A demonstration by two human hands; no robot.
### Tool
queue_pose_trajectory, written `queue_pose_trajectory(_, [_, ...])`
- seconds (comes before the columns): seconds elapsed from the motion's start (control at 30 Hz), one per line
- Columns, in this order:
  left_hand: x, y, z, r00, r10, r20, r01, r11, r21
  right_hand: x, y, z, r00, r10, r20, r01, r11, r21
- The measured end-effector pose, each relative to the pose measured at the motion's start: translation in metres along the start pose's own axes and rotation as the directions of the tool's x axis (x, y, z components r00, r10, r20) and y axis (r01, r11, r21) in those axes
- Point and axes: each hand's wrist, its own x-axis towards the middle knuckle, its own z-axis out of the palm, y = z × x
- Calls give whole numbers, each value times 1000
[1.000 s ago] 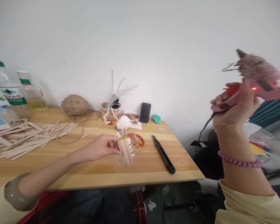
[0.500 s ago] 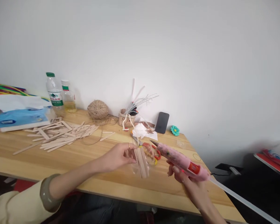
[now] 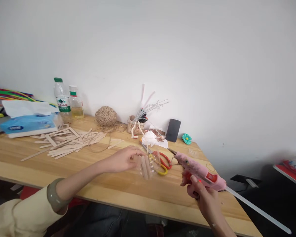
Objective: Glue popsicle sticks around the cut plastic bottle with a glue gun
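My left hand point(image 3: 124, 158) is closed at the upper ends of a few flat wooden craft sticks point(image 3: 145, 167) lying side by side. A clear plastic film shows around the sticks; their hold is partly hidden by my fingers. In my right hand point(image 3: 204, 197) is a pink hot glue gun point(image 3: 196, 168), its nozzle pointing up and left, apart from the sticks. A long white glue stick point(image 3: 259, 208) juts from its rear. Between both hands, scissors point(image 3: 164, 164) with red and yellow handles lie on the wooden table point(image 3: 108, 192).
Loose craft sticks point(image 3: 64, 146) are heaped at left near a tissue pack point(image 3: 31, 124). Behind stand a water bottle point(image 3: 62, 98), a jar point(image 3: 76, 105), a twine ball point(image 3: 106, 116) and a small basket point(image 3: 133, 126). A phone point(image 3: 173, 130) leans on the wall beside a green flower point(image 3: 186, 138).
The craft sticks and my left hand have shifted slightly left. The glue gun has moved right, farther from the sticks, uncovering more of the scissors. The view has turned slightly.
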Motion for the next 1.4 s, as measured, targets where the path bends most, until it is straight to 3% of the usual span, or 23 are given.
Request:
queue_pose_trajectory(0.1, [0, -15, -6, 987, 161, 15, -162, 977, 140, 7, 8, 1, 999, 3, -52, 0, 999, 54])
queue_pose_trajectory(0.2, [-5, -22, -12, 944, 329, -28, -314, 920, 234, 11, 14, 6, 998, 32, -62, -28, 998, 59])
queue_pose_trajectory(0.3, [-5, -23, -32, 833, 498, -241, -408, 847, 341, 13, 19, 10, 994, 50, -100, -42, 996, 78])
queue_pose_trajectory(0.37, [6, -25, -53, 720, 541, -435, -343, 822, 455, 15, 20, 10, 991, 52, -123, -41, 995, 89])
queue_pose_trajectory(0.4, [16, -29, -64, 695, 546, -468, -261, 798, 543, 16, 20, 9, 990, 55, -131, -43, 995, 91])
queue_pose_trajectory(0.43, [27, -33, -74, 697, 579, -424, -216, 732, 646, 16, 20, 7, 989, 59, -135, -47, 995, 90])
queue_pose_trajectory(0.5, [53, -43, -87, 800, 556, -228, -155, 557, 816, 17, 18, 5, 987, 69, -144, -58, 995, 82])
queue_pose_trajectory(0.57, [79, -53, -90, 882, 470, 34, -259, 422, 869, 17, 16, 4, 983, 72, -166, -62, 996, 69])
queue_pose_trajectory(0.6, [90, -58, -88, 895, 432, 109, -306, 418, 856, 17, 14, 3, 981, 73, -180, -63, 996, 63])
queue_pose_trajectory(0.67, [108, -65, -80, 911, 393, 125, -342, 551, 761, 17, 12, 2, 974, 78, -211, -68, 996, 54])
queue_pose_trajectory(0.77, [124, -71, -76, 952, 301, -52, -224, 804, 551, 19, 10, 0, 966, 81, -244, -72, 996, 46])
queue_pose_trajectory(0.83, [133, -73, -84, 954, 215, -207, -103, 888, 448, 21, 9, -3, 963, 82, -255, -78, 997, 25])
queue_pose_trajectory(0.9, [145, -74, -99, 929, 108, -353, 13, 946, 323, 23, 7, -4, 960, 78, -268, -82, 997, -5])
queue_pose_trajectory(1.0, [164, -77, -124, 892, -48, -450, 113, 986, 119, 24, 4, -3, 957, 82, -278, -88, 996, -9])
queue_pose_trajectory(1.17, [181, -78, -144, 891, -125, -437, 103, 992, -73, 23, 4, 6, 933, 131, -334, -129, 991, 31])
queue_pose_trajectory(1.27, [184, -80, -143, 886, -153, -438, 135, 988, -72, 24, 9, 7, 936, 143, -322, -151, 989, 0])
queue_pose_trajectory(1.4, [188, -82, -148, 850, -176, -497, 232, 971, 51, 27, 17, 0, 957, 115, -267, -127, 991, -29])
